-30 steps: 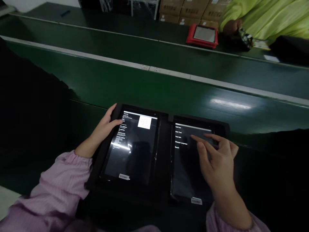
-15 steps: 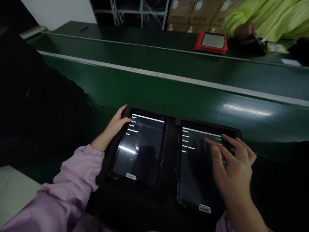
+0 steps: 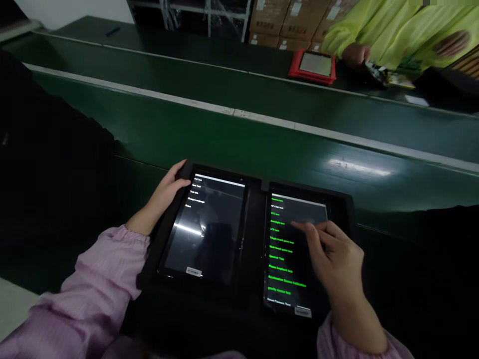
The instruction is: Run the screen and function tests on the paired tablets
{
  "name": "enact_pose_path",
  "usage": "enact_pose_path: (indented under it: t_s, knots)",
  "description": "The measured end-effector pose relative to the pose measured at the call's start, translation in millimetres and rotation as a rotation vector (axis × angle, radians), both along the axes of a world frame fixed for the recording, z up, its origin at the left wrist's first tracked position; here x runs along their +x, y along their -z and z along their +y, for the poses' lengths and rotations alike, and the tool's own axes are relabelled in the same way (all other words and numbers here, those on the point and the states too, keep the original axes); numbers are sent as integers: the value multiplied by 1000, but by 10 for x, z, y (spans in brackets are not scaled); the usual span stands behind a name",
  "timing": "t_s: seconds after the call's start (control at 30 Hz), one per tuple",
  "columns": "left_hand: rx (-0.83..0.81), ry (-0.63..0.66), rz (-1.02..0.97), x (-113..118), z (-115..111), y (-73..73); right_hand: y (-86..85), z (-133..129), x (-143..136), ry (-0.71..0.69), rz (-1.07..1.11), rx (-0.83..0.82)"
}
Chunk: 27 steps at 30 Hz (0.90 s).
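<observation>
Tablets (image 3: 220, 259): side by side in your black tray (image 3: 255, 224).
Left hand (image 3: 160, 202): your thumb and fingers clamp the tray's far left corner.
Left screen (image 3: 205, 214): white menu.
Right screen (image 3: 282, 264): mostly green test list.
Red case (image 3: 295, 72): on the far bench (image 3: 179, 52).
Right hand (image 3: 339, 259): your forefinger points over the list; whether it touches, or meets your thumb, you cannot tell.

the cartons (image 3: 268, 21) and the yellow-clad person (image 3: 394, 35) are cut off at the top.

Left tablet (image 3: 205, 229) beside right tablet (image 3: 288, 269), both in tray (image 3: 254, 239); boxes (image 3: 271, 17) beyond conveyor (image 3: 179, 119).
</observation>
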<state>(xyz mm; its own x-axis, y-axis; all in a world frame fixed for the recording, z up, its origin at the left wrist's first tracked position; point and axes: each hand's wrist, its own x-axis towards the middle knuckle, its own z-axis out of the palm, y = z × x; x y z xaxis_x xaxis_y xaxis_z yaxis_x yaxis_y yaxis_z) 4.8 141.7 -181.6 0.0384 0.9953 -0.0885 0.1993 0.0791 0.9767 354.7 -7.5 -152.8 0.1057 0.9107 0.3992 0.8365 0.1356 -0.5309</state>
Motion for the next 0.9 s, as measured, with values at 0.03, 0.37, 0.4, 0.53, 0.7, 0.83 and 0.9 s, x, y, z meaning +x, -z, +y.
enact_pose_path:
  t_s: [0.03, 0.37, 0.4, 0.53, 0.7, 0.83, 0.9]
  knots:
    - [3, 6, 10, -5, -6, -13, -9, 0, -6, -11, 7, 1]
    - [-7, 34, -65, -18, -8, 57, -14, -17, 7, -63, 22, -27]
    - [-13, 51, -68, -23, -13, 59, -8, -22, 13, -63, 17, -39]
    - [-58, 98, -105, -47, -44, 28, 3, -44, 23, -12, 22, -35]
    - [-125, 167, -80, -48, -84, -45, -4, -65, 25, 23, 9, -37]
    - [-140, 192, -83, -63, -115, -71, 5, -79, 30, 48, 26, -46]
    - [-153, 236, -81, -90, -130, -83, 3, -75, 26, 58, 35, -53]
